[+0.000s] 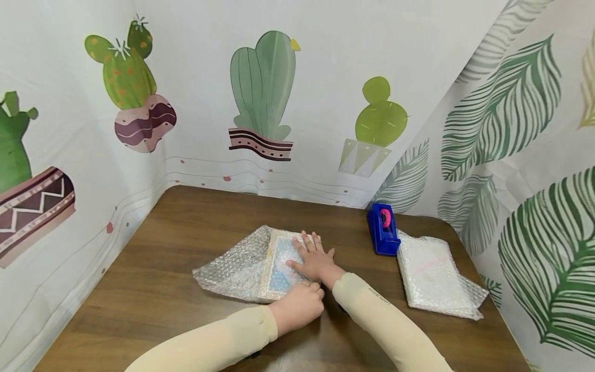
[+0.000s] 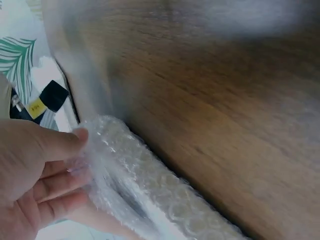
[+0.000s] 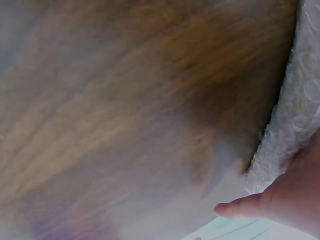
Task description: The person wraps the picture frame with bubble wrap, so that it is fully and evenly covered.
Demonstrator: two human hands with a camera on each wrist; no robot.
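A flat rectangular piece with a blue picture and a pale border lies on the table in clear bubble wrap. A loose, pointed flap of the wrap spreads to its left. My right hand presses on the piece's right part with fingers spread. At the near right corner, my left hand pinches the bubble wrap; the left wrist view shows thumb and fingers on its folded edge. In the right wrist view, the right hand rests against the wrapped side.
A blue tape dispenser with a pink roll stands right of the hands. Beside it, a bubble-wrapped flat package lies near the right edge of the brown wooden table. A cactus-printed cloth hangs behind.
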